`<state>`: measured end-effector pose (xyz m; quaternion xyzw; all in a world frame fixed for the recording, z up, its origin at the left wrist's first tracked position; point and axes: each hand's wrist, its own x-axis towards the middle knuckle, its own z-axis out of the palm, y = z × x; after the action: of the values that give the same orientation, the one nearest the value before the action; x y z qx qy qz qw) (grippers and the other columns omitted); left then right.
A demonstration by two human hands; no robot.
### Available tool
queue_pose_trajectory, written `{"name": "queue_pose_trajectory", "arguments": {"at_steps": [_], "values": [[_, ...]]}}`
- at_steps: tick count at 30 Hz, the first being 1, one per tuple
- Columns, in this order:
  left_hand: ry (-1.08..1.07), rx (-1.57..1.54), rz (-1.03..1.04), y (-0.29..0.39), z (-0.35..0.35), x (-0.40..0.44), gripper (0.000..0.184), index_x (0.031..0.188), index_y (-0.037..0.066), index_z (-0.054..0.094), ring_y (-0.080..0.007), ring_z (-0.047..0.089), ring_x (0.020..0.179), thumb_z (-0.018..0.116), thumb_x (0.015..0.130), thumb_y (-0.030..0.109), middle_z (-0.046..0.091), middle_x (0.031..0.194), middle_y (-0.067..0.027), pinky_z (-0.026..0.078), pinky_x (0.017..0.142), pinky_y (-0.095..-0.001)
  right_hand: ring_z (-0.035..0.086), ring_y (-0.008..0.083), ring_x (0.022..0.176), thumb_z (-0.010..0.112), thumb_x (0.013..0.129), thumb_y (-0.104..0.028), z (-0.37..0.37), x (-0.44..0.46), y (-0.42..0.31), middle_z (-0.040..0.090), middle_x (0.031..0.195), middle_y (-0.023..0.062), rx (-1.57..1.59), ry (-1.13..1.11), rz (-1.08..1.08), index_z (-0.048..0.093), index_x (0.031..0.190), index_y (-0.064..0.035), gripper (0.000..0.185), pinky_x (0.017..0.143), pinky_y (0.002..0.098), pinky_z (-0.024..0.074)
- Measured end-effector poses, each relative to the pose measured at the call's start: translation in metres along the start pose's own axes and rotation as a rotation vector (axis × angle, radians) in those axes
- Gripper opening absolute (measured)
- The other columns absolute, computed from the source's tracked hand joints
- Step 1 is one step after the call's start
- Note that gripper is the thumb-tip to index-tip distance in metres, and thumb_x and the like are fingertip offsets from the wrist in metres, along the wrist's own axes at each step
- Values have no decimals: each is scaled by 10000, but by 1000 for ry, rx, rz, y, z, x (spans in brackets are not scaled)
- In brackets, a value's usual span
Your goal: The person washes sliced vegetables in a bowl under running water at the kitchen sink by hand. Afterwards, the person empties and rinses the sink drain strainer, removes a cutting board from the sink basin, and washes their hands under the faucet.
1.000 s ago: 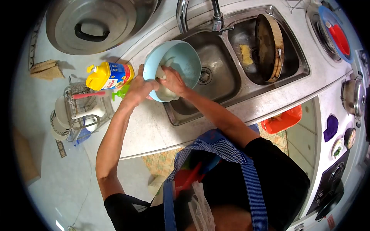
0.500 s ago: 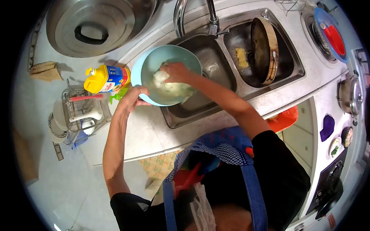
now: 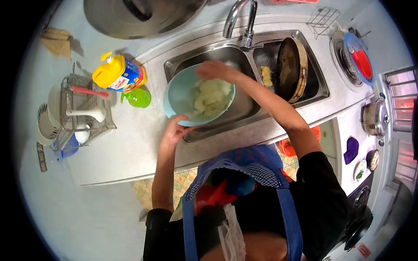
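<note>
A light-blue bowl (image 3: 176, 93) is over the left sink basin, holding a heap of pale, translucent, wet-looking pieces (image 3: 212, 96); their kind I cannot make out. My left hand (image 3: 176, 129) grips the bowl's near-left rim, thumb on the edge and fingers underneath. At the far rim, above the contents, is my right hand (image 3: 213, 70), smeared by motion. Whether its fingers touch the rim or hold anything cannot be told. The chrome faucet (image 3: 247, 37) rises behind the bowl.
A round wooden-edged board (image 3: 300, 71) and a yellow sponge (image 3: 266, 76) are in the right basin. Left of the bowl stand a yellow jug (image 3: 118, 75) and a green pump bottle (image 3: 139, 98). A wire dish rack (image 3: 87, 106) is farther left.
My right hand has lifted from among the pale pieces to the bowl's far rim. The bowl has shifted over the left basin, with my left hand still on its rim. The view has shifted.
</note>
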<state>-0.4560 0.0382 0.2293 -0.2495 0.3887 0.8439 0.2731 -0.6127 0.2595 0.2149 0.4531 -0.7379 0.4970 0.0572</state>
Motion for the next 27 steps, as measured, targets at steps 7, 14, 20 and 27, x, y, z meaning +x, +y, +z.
{"name": "queue_pose_trajectory", "arguments": {"at_steps": [7,14,20,27], "values": [[46,150,187,-33,8,2,458,1144,-93,383,-315,520,990,509,739,79,483,1110,-196,512,774,-435,517,195,827,444,875,-195,30,10,-61,558,881,90,342,544,198,544,852,-19,205,751,312,396],[8,7,272,-45,8,-2,318,999,-70,509,-254,569,849,548,722,81,542,971,-145,548,648,-370,452,301,1102,541,809,-256,0,1,-66,505,1139,184,-34,-139,424,532,1085,-13,368,925,354,369],[30,97,252,-45,0,1,324,1012,-62,495,-255,577,874,557,740,102,546,993,-151,542,709,-370,563,303,920,693,688,-273,-41,-43,-104,401,1223,204,-634,-689,413,413,1226,-35,652,791,329,470],[-25,74,283,-47,20,-12,322,981,-98,513,-253,588,837,566,708,66,565,945,-151,535,710,-388,601,262,779,746,625,-234,-13,-69,-91,581,912,192,-657,-727,714,491,1139,21,628,680,334,491]]}}
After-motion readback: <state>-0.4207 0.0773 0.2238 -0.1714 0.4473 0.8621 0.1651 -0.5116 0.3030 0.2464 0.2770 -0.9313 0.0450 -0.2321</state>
